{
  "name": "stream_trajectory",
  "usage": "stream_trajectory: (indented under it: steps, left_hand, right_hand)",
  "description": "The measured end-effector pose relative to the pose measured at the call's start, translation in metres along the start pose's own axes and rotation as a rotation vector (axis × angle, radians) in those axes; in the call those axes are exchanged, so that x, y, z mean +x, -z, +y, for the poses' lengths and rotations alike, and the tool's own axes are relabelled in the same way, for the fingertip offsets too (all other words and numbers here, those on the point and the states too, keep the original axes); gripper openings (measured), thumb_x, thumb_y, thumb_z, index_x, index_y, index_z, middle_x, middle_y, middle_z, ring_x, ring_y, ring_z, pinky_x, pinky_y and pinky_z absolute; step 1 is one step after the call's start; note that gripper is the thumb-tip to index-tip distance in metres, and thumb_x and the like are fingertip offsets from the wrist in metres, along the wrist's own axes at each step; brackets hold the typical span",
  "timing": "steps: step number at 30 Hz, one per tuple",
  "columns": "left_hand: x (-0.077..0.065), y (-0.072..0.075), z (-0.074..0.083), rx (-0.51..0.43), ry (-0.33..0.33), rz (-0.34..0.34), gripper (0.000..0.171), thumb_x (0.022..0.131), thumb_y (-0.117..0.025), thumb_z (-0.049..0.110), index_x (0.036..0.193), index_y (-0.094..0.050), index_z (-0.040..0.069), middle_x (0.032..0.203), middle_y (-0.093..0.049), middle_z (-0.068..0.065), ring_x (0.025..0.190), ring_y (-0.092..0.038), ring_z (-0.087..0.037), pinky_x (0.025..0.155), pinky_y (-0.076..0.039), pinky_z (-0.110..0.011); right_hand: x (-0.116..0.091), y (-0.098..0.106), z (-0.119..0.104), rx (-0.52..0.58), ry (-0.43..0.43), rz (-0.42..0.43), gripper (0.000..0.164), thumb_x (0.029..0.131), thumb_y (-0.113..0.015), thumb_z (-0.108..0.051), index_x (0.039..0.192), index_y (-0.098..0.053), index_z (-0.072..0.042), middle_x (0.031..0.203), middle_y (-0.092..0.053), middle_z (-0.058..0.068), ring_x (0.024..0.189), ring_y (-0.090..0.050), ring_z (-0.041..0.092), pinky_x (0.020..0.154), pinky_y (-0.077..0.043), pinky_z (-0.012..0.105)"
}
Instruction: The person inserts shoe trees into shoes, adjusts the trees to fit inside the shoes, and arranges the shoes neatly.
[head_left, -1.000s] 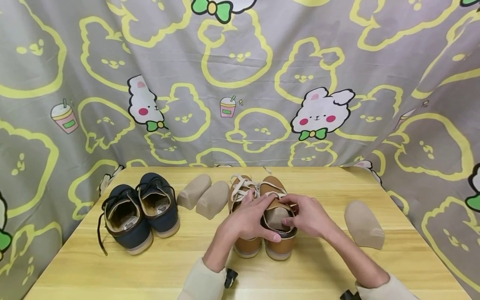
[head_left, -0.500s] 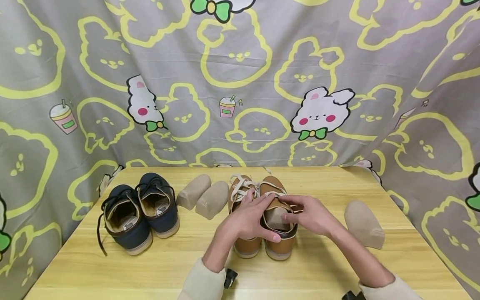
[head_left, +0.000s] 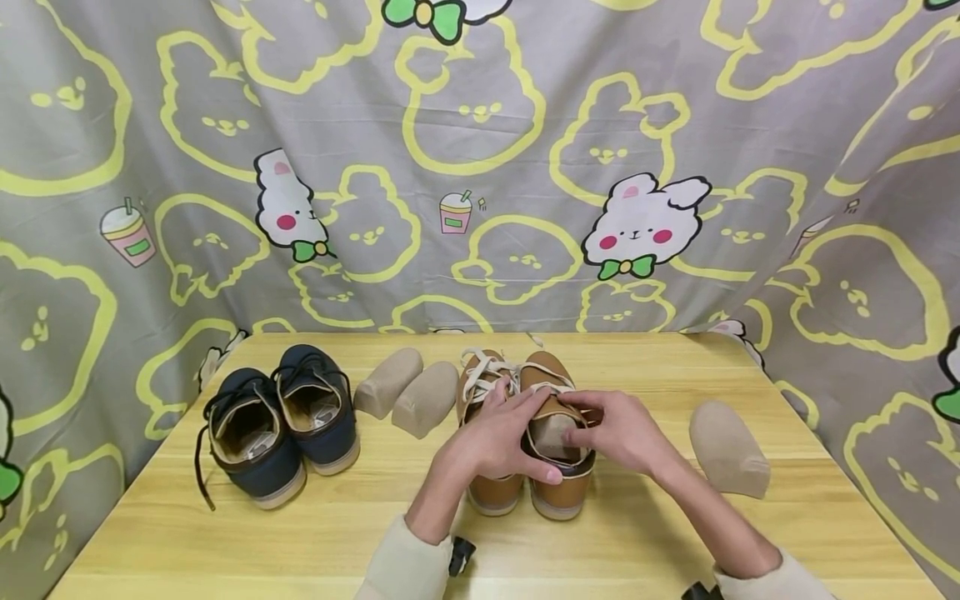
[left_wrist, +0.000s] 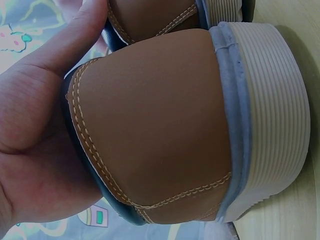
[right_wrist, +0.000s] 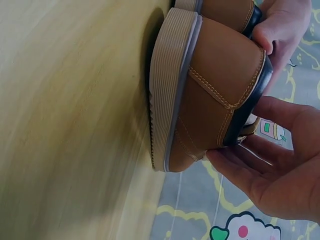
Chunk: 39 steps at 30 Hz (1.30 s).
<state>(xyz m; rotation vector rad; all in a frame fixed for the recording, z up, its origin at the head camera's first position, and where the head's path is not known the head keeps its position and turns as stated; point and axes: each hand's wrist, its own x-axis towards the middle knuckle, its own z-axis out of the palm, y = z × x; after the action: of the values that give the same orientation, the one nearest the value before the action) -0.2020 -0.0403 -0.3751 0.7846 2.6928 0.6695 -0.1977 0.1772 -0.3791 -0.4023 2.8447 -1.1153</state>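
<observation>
Two brown lace-up shoes stand side by side in the head view, heels towards me. Inside the right brown shoe [head_left: 564,492] sits a beige shoe insert [head_left: 551,435], partly hidden by the upper and my thumb. My left hand [head_left: 491,442] lies across both shoes, fingers fairly straight over the lacing and thumb at the right shoe's heel collar. My right hand [head_left: 626,433] pinches that shoe's outer side, thumb in the opening against the insert and fingers outside. The left brown shoe [head_left: 495,497] is mostly under my left hand; the left wrist view shows its heel [left_wrist: 155,120].
Left on the wooden table [head_left: 375,533] stand two dark blue shoes [head_left: 333,437] with black laces. Two beige inserts [head_left: 427,400] lie between the pairs, and another beige insert [head_left: 727,450] lies to the right. A patterned curtain [head_left: 517,192] hangs behind the table.
My right hand has shifted very slightly at the shoe opening, its thumb staying by the insert. The left hand, the shoes and the loose inserts keep their places.
</observation>
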Motion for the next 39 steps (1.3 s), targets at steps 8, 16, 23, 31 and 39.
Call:
stream_trajectory:
  steps: [8, 16, 23, 31, 39]
  left_hand:
    - [0.000, -0.001, 0.000, 0.000, 0.009, -0.003, 0.110, 0.076, -0.083, 0.059, 0.163, -0.025, 0.024, 0.168, -0.027, -0.003, 0.157, 0.001, -0.039, 0.124, -0.016, -0.059]
    - [0.000, 0.000, 0.000, -0.003, 0.008, -0.007, 0.109, 0.077, -0.082, 0.059, 0.163, -0.025, 0.024, 0.168, -0.027, -0.003, 0.158, 0.002, -0.039, 0.123, -0.018, -0.061]
    - [0.000, 0.000, 0.000, -0.006, 0.016, -0.012, 0.109, 0.078, -0.082, 0.059, 0.163, -0.024, 0.024, 0.168, -0.026, -0.003, 0.158, 0.003, -0.039, 0.124, -0.017, -0.060]
    - [0.000, 0.000, -0.001, -0.002, 0.017, -0.009, 0.110, 0.077, -0.082, 0.060, 0.163, -0.023, 0.025, 0.169, -0.026, -0.002, 0.158, 0.003, -0.038, 0.123, -0.018, -0.061]
    - [0.000, 0.000, -0.001, 0.003, 0.013, -0.007, 0.109, 0.078, -0.081, 0.060, 0.163, -0.024, 0.025, 0.168, -0.026, -0.002, 0.158, 0.002, -0.038, 0.123, -0.018, -0.060]
  right_hand:
    - [0.003, 0.002, 0.001, -0.010, -0.032, -0.005, 0.049, 0.082, -0.077, -0.026, 0.129, -0.072, -0.016, 0.119, -0.075, 0.010, 0.101, -0.073, 0.019, 0.086, -0.058, 0.039]
    - [0.002, 0.002, 0.002, -0.047, -0.026, 0.012, 0.043, 0.086, -0.074, -0.030, 0.128, -0.073, -0.019, 0.120, -0.074, 0.009, 0.108, -0.071, 0.022, 0.091, -0.055, 0.045]
    - [0.003, 0.001, 0.000, -0.042, -0.043, 0.029, 0.042, 0.085, -0.076, -0.028, 0.126, -0.074, -0.019, 0.119, -0.075, 0.009, 0.107, -0.072, 0.024, 0.090, -0.056, 0.046]
    - [0.004, -0.003, 0.001, -0.023, -0.059, 0.074, 0.037, 0.084, -0.079, -0.026, 0.120, -0.076, -0.020, 0.115, -0.077, 0.007, 0.102, -0.074, 0.023, 0.084, -0.058, 0.043]
    - [0.007, -0.010, 0.003, -0.050, -0.037, 0.160, 0.033, 0.080, -0.080, -0.018, 0.112, -0.079, -0.019, 0.106, -0.079, 0.004, 0.095, -0.075, 0.021, 0.078, -0.058, 0.040]
